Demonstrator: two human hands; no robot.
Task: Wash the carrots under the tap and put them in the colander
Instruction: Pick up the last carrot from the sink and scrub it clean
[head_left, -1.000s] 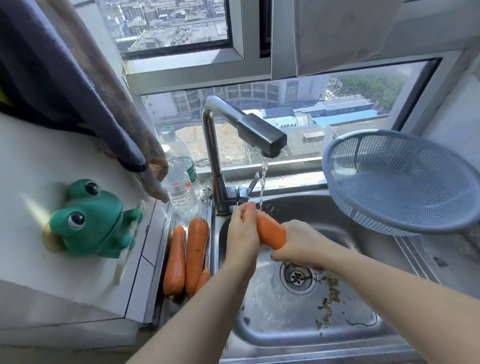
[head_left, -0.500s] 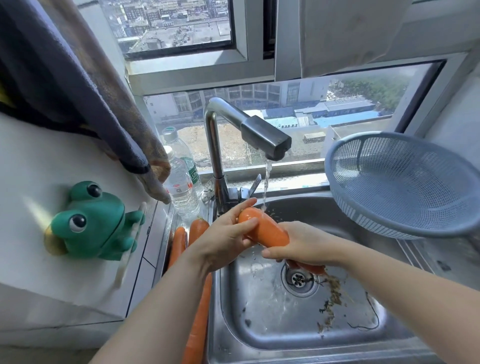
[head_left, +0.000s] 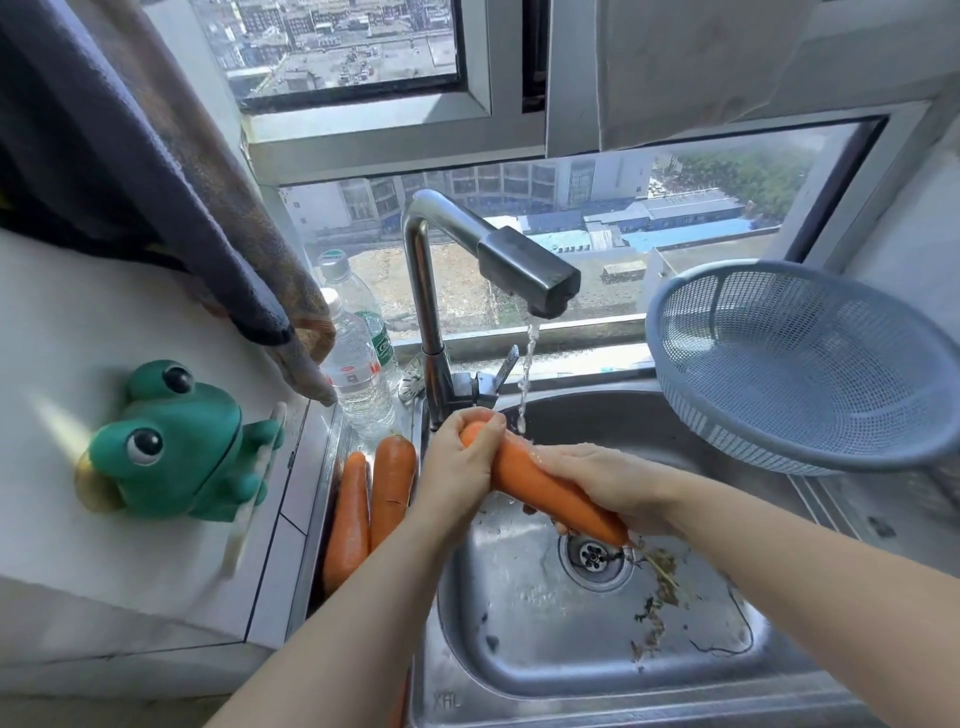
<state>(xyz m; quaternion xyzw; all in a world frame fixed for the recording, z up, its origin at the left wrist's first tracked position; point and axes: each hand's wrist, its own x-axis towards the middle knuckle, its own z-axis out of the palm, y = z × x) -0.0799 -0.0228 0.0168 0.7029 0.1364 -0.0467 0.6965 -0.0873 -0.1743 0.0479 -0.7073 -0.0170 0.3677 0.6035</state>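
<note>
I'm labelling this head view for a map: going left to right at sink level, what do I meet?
Green frog toy → carrots lying beside the sink → left hand → held carrot → right hand → blue colander.

Both arms of the person are bare. Behind the left hand (head_left: 457, 470) the left forearm (head_left: 363, 597) is uncovered as far as the lower edge of the picture. Behind the right hand (head_left: 608, 480) the right forearm (head_left: 779, 566) is uncovered as well, up to the right edge. Some water shines on the fingers (head_left: 548, 460) of the right hand.
</note>
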